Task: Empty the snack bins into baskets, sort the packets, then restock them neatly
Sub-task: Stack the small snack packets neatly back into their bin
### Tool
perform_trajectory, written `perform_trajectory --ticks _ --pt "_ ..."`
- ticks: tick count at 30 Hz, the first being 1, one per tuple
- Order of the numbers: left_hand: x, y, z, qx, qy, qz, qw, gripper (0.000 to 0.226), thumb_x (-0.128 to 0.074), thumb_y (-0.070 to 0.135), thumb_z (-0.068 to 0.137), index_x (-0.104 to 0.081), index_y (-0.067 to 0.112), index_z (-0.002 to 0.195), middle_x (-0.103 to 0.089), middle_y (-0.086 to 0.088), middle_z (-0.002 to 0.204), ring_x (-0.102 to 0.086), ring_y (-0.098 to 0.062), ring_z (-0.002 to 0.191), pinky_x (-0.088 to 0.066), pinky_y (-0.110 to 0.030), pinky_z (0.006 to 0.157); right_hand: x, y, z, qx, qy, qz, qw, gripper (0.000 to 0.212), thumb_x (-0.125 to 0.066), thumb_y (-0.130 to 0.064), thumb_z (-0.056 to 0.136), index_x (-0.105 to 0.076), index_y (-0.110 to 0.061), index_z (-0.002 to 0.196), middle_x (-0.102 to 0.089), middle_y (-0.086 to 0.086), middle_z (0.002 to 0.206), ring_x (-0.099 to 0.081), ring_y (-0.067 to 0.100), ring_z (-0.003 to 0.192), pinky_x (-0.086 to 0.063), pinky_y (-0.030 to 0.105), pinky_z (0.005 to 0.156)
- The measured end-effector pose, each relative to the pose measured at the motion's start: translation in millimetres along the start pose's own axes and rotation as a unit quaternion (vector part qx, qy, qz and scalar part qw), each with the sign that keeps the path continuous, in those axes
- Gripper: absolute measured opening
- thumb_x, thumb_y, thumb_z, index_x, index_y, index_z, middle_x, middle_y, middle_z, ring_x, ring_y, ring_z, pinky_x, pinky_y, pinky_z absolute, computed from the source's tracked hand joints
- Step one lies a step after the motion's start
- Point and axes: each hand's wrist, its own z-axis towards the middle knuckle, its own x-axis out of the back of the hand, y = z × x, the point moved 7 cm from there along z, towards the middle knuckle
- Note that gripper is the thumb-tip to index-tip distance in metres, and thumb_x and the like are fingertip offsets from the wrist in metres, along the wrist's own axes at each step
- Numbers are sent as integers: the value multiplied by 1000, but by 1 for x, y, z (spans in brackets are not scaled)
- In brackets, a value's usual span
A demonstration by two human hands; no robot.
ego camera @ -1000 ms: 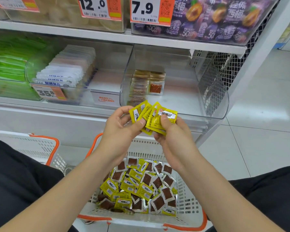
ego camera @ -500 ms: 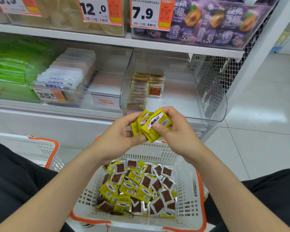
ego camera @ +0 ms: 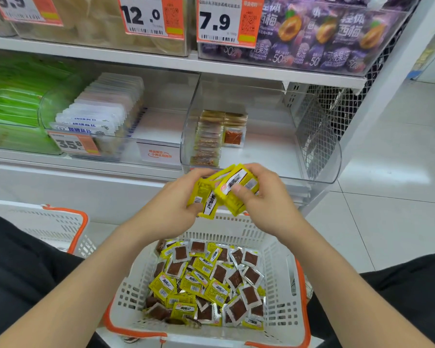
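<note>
- The left hand (ego camera: 172, 209) and the right hand (ego camera: 269, 207) are raised together above the far rim of the basket (ego camera: 276, 259), just in front of the clear bin (ego camera: 261, 156).
- Both hands grip the yellow packets (ego camera: 232, 183). The left hand's fingers curl round a looser fan on the left side. The right hand's fingers wrap a tighter block, with the thumb pressed on the top label.
- The two bunches touch and overlap in the middle, and their edges are not squared up.
- The basket is white lattice with an orange rim and sits low between the person's knees. Its bottom is covered by a loose heap of packets (ego camera: 206, 280), some yellow face up, some showing the brown snack through a clear side.
- The heap lies well below the rim, so the upper walls stand bare.
- The bin sits at the right end of the lower shelf (ego camera: 86, 164). A short row of packets (ego camera: 209, 141) stands on edge against its left wall, with one more just to the right near the back.
- The rest of the bin floor is bare out to the rounded front corner on the right.
- The held packets are level with the bin's front lip, close to it.
- A second basket (ego camera: 48, 222) stands to the left, apart from the first.
- Pale tiled floor (ego camera: 387, 197) lies open to the right of the shelf post.
</note>
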Motion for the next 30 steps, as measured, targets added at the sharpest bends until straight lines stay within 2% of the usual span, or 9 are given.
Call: perform_trajectory --ticks 3,5,8,11,15,19,21,26,30 --pt "6 -10 3 64 62 -106 990 48 -62 2 98 -64 46 119 -77 13 94 -73 -27 87 -62 -40 76 26 8 -3 -58 140 151 977 17 -62 -28 102 -66 -27 118 -75 -1 103 -71 21 90 -60 43 83" --pt "8 -10 -1 87 138 -209 964 28 -57 11 104 -72 35 108 -79 3 89 -71 -42 89 -61 -51 77 21 12 -4 -110 97 300 943 17 -58 -21 107 -68 -17 121 -78 3 102 -71 18 86 -56 35 77" --pt "5 -3 -6 91 229 -315 917 24 -57 16 105 -76 32 103 -78 0 95 -73 -37 96 -60 -58 88 -5 3 -13 -146 6 420 896 25 -54 -16 109 -64 -3 128 -74 6 98 -65 12 71 -46 29 62" --pt "2 2 -11 90 275 -392 873 22 -59 9 105 -78 20 109 -78 -10 101 -75 -31 94 -62 -44 80 -24 -5 -19 -125 -35 386 913 25 -53 -18 109 -64 -9 129 -75 6 104 -67 12 76 -49 31 67" --pt "-3 -3 -17 118 307 -480 813 17 -53 4 107 -64 3 120 -74 -22 115 -75 -36 100 -64 -44 82 -21 -8 -16 -65 16 290 955 21 -57 -23 109 -63 -21 129 -78 3 113 -75 22 96 -58 40 81" --pt "-15 19 -12 80 227 -604 760 22 -43 -4 105 -51 7 123 -71 -19 111 -73 -28 95 -63 -42 85 -23 -13 -17 -65 47 290 954 26 -54 -22 109 -55 -21 135 -75 1 115 -70 14 90 -55 34 78" --pt "-19 29 -9 33 186 -612 768 34 -50 -1 99 -51 12 130 -72 -13 115 -70 -27 102 -59 -43 90 -29 -15 -19 -65 51 265 961 30 -52 -25 110 -49 -23 140 -72 1 121 -70 14 98 -56 33 84" --pt "-20 30 -13 -8 200 -442 874 59 -50 0 91 -46 34 140 -67 -7 132 -67 -32 120 -53 -48 101 -45 -24 -26 -66 -13 297 952 61 -44 -26 113 -12 -48 160 -64 -3 141 -64 10 123 -48 34 109" --pt "-10 22 -10 15 228 -410 883 54 -46 -8 95 -51 30 133 -71 2 121 -69 -20 111 -55 -38 90 -23 -49 -30 85 34 5 996 81 -50 -29 107 3 -61 158 -38 -1 156 -56 17 128 -45 39 109"
